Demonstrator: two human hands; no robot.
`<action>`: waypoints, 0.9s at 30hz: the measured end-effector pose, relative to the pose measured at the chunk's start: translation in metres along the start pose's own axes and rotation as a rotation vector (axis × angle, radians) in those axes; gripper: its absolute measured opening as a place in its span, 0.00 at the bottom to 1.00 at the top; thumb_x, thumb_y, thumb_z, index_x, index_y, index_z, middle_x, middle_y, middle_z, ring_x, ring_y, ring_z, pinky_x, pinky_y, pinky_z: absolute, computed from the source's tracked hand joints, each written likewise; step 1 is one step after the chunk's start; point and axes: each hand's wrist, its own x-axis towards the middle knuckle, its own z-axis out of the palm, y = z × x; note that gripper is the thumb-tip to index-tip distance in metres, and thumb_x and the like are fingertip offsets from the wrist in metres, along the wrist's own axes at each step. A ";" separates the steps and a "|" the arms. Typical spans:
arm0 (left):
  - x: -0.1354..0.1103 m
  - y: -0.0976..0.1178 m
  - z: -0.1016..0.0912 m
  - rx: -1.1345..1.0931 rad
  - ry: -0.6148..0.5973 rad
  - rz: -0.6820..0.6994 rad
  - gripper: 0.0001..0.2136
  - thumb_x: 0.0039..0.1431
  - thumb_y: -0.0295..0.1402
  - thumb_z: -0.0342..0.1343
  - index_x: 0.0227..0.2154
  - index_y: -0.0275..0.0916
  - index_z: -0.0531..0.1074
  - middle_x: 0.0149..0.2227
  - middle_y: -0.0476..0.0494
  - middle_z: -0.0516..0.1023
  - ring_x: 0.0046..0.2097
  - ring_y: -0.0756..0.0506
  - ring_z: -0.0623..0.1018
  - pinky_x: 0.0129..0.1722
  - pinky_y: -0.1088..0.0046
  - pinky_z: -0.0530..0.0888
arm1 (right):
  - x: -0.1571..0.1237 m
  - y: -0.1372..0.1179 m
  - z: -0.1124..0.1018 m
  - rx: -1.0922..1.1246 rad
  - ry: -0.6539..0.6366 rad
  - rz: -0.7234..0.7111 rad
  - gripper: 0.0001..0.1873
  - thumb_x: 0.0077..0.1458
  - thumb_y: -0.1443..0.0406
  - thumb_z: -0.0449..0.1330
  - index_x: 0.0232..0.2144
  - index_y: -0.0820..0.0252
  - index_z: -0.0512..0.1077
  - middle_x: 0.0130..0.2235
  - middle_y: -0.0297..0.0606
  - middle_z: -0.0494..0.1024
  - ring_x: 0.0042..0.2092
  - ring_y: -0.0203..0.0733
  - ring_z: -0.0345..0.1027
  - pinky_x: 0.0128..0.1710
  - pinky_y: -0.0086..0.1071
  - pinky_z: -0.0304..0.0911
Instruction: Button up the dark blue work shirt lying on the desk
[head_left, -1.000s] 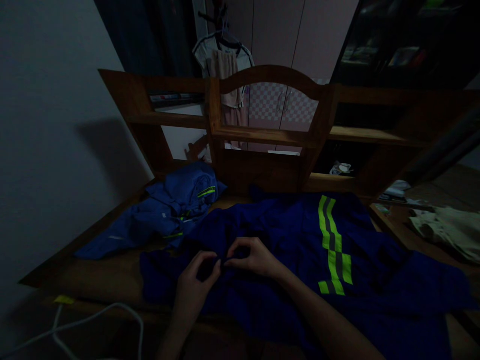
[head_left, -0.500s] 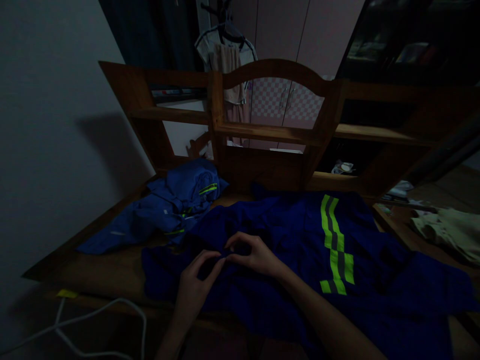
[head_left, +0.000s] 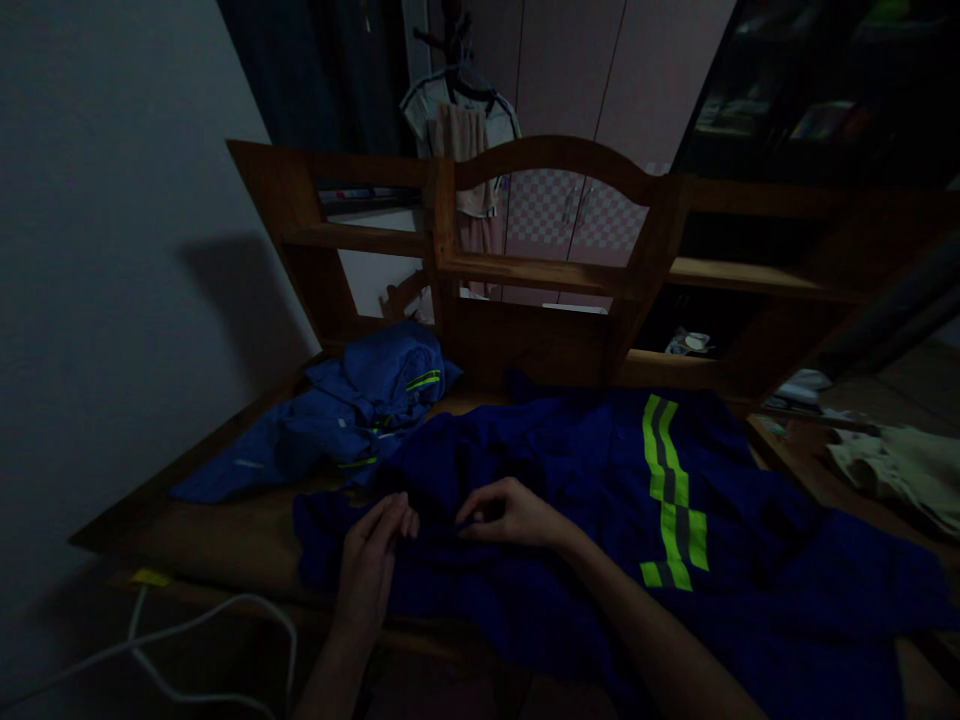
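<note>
A dark blue work jacket (head_left: 570, 450) with yellow-green and grey reflective strips lies spread over the wooden surface. My right hand (head_left: 517, 515) pinches a bit of its cloth near the middle left, thumb against the fingertips. To the left of it, my left hand (head_left: 379, 540) hovers over the same garment with its fingers bent and drawn together; whether anything is between them is too dark to make out. A gap of cloth separates the two hands. Beyond my left hand lies a crumpled lighter blue garment (head_left: 352, 400) with thin reflective stripes.
A wooden headboard with shelves (head_left: 540, 270) stands across the far side. The wall (head_left: 135, 250) rises at the left. A white cable (head_left: 225, 605) loops at the lower left. Pale folded cloth (head_left: 900, 465) lies at the right. Clothes (head_left: 465, 150) hang behind the headboard.
My left hand has drawn away to the left from my right hand; their fingertips met before. My right hand keeps its pinch near the same spot. The view has shifted slightly.
</note>
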 end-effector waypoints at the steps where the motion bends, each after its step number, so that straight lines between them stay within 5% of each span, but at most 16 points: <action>1: 0.000 0.001 0.000 -0.020 0.005 -0.003 0.16 0.57 0.39 0.56 0.20 0.37 0.61 0.22 0.51 0.59 0.27 0.52 0.63 0.28 0.75 0.65 | 0.000 0.001 -0.001 -0.021 -0.061 -0.012 0.13 0.51 0.61 0.63 0.38 0.61 0.78 0.27 0.30 0.72 0.27 0.30 0.61 0.28 0.23 0.56; 5: -0.001 0.004 0.000 -0.077 -0.026 -0.012 0.18 0.59 0.39 0.53 0.17 0.38 0.56 0.19 0.53 0.55 0.22 0.53 0.59 0.24 0.74 0.62 | -0.005 -0.007 0.003 -0.161 -0.209 -0.063 0.14 0.51 0.70 0.60 0.39 0.55 0.79 0.32 0.30 0.77 0.30 0.32 0.67 0.31 0.23 0.59; 8: -0.002 0.005 -0.004 -0.118 -0.069 -0.030 0.22 0.62 0.38 0.49 0.13 0.39 0.53 0.14 0.53 0.53 0.19 0.53 0.57 0.21 0.73 0.59 | -0.020 -0.039 0.008 -0.252 -0.228 -0.089 0.15 0.50 0.68 0.62 0.42 0.52 0.78 0.34 0.30 0.78 0.32 0.34 0.70 0.33 0.23 0.61; 11: -0.003 0.004 -0.008 -0.197 -0.088 -0.027 0.26 0.64 0.38 0.46 0.10 0.40 0.50 0.11 0.53 0.50 0.16 0.54 0.55 0.21 0.72 0.58 | -0.048 -0.078 -0.002 -0.253 -0.120 -0.101 0.16 0.54 0.61 0.62 0.47 0.50 0.74 0.41 0.33 0.77 0.40 0.38 0.71 0.41 0.27 0.64; 13: -0.004 0.004 -0.010 -0.230 -0.085 -0.024 0.27 0.64 0.38 0.45 0.09 0.40 0.47 0.10 0.53 0.46 0.15 0.54 0.53 0.21 0.72 0.58 | -0.071 -0.089 -0.022 -0.328 0.087 -0.049 0.16 0.58 0.59 0.58 0.48 0.49 0.73 0.47 0.35 0.75 0.47 0.41 0.69 0.49 0.31 0.62; 16: -0.004 0.003 -0.012 -0.233 -0.079 -0.018 0.27 0.63 0.38 0.45 0.10 0.41 0.44 0.11 0.54 0.44 0.15 0.54 0.52 0.21 0.71 0.58 | -0.113 -0.068 -0.062 -0.635 0.437 0.165 0.18 0.59 0.58 0.55 0.51 0.49 0.70 0.50 0.39 0.72 0.52 0.46 0.66 0.52 0.37 0.61; 18: -0.003 0.001 -0.012 -0.246 -0.080 -0.014 0.27 0.63 0.37 0.46 0.10 0.41 0.44 0.11 0.54 0.44 0.15 0.54 0.52 0.21 0.71 0.58 | -0.141 -0.038 -0.082 -0.821 0.540 0.341 0.23 0.56 0.58 0.57 0.54 0.53 0.68 0.53 0.45 0.70 0.53 0.51 0.65 0.52 0.42 0.61; 22: -0.002 -0.001 -0.013 -0.322 -0.098 -0.026 0.27 0.63 0.37 0.47 0.09 0.40 0.48 0.10 0.53 0.48 0.16 0.54 0.54 0.22 0.71 0.59 | -0.181 0.003 -0.092 -0.786 0.479 0.498 0.27 0.59 0.57 0.53 0.59 0.55 0.61 0.54 0.46 0.69 0.52 0.50 0.66 0.51 0.41 0.62; 25: -0.002 -0.001 -0.014 -0.371 -0.103 -0.037 0.26 0.64 0.36 0.47 0.09 0.39 0.50 0.10 0.53 0.50 0.16 0.54 0.55 0.23 0.72 0.59 | -0.185 0.002 -0.083 -0.657 0.499 0.510 0.31 0.59 0.54 0.52 0.61 0.58 0.56 0.46 0.44 0.74 0.45 0.47 0.70 0.44 0.37 0.65; 27: -0.003 -0.001 -0.014 -0.386 -0.114 -0.044 0.26 0.64 0.36 0.47 0.09 0.39 0.51 0.10 0.53 0.50 0.16 0.53 0.56 0.23 0.71 0.59 | -0.181 -0.008 -0.078 -0.597 0.475 0.494 0.28 0.57 0.52 0.54 0.56 0.60 0.64 0.41 0.41 0.76 0.40 0.45 0.70 0.38 0.33 0.65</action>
